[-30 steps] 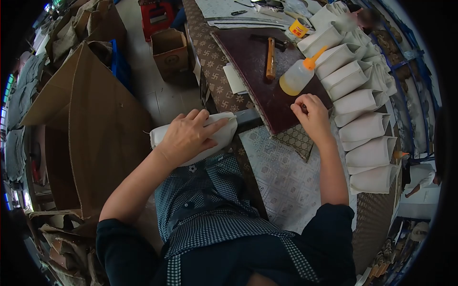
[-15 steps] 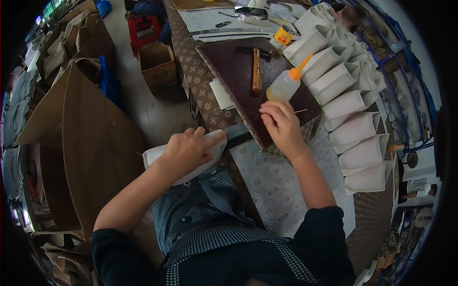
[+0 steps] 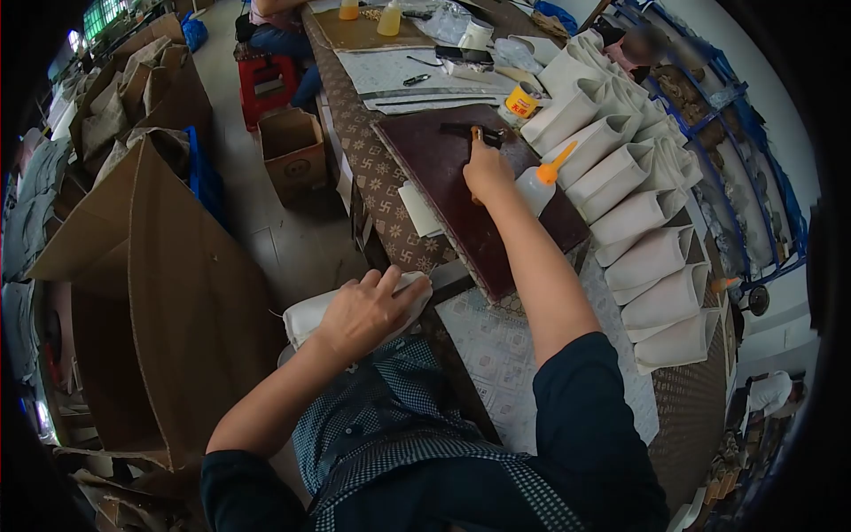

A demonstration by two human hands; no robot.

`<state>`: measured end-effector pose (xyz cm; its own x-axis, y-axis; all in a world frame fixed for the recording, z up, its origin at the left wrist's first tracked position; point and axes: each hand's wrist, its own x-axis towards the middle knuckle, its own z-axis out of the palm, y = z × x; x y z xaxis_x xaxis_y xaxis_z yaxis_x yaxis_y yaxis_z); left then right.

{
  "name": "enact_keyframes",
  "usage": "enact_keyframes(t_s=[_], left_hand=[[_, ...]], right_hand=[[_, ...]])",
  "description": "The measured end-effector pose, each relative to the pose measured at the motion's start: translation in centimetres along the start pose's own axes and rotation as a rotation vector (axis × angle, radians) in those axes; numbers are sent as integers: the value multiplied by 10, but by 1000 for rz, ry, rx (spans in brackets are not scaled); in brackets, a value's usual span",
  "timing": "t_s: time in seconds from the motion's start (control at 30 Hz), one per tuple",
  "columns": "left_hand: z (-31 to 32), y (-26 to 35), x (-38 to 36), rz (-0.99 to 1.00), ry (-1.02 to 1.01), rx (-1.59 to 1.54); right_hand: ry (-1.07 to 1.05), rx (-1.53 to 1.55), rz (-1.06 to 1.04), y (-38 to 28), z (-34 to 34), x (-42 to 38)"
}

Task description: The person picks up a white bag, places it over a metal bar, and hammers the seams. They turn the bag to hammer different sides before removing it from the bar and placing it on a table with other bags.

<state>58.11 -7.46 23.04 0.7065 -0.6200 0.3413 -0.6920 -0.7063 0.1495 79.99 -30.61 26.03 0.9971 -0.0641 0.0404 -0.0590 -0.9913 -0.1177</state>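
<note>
My left hand point(image 3: 365, 312) presses down on a white folded bag piece point(image 3: 310, 316) held on my lap against the table's near edge. My right hand point(image 3: 488, 170) reaches forward over the dark maroon work board point(image 3: 443, 177) and closes around the wooden handle of a hammer point(image 3: 477, 135), whose dark head lies just beyond my fingers. A squeeze bottle with an orange nozzle point(image 3: 542, 182) stands right beside that hand.
A row of white folded bag pieces point(image 3: 647, 230) lines the table's right side. A small yellow tin point(image 3: 521, 101), metal rulers point(image 3: 425, 96) and papers lie farther back. Large open cardboard boxes point(image 3: 168, 266) stand on the floor at left, with a smaller box point(image 3: 292, 151) and a red stool point(image 3: 266, 75) beyond.
My right hand left the near edge of the board, moved forward past the bottle and took hold of the hammer handle. My left hand stayed on the white piece.
</note>
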Motion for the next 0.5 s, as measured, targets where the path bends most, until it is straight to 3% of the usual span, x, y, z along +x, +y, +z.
enact_keyframes(t_s=[0.13, 0.3, 0.37, 0.5], left_hand=[[2, -3, -2, 25, 67, -18], [3, 0, -3, 10, 122, 12], [3, 0, -4, 19, 105, 32], [6, -1, -5, 44, 139, 64]], right_hand=[[-56, 19, -52, -11, -17, -15], [-134, 1048, -284, -3, -30, -108], [-143, 1216, -352, 7, -44, -165], [-428, 938, -170, 31, -68, -249]])
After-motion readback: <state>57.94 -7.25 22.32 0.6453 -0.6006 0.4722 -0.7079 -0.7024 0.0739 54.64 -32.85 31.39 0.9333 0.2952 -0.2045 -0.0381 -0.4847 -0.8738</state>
